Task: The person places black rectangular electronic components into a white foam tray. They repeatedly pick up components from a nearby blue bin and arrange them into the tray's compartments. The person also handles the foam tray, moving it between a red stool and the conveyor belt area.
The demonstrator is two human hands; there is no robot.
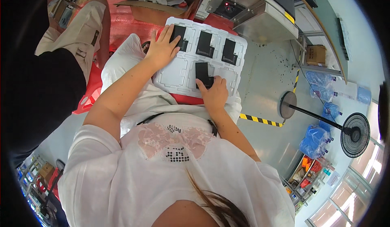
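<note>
A white moulded plastic tray [172, 74] rests on my lap, with several flat black L-shaped pieces in its pockets. My left hand [161, 51] lies with fingers spread over the tray's far left part, fingertips touching the black piece [179, 35] there. On the near middle pocket, my right hand [215, 93] has thumb and fingers on either side of the lower end of another black L-shaped piece [202, 70]. Two more pieces sit untouched in the far row, a middle one [205, 43] and a right one [229, 50]. The near left pocket holds no piece.
An open cardboard box [152, 12] with clear plastic bags stands beyond the tray on a red surface. A metal machine housing [266, 22] is at the far right. Another person's black sleeve [48, 93] is close on my left. A standing fan [354, 134] is at right.
</note>
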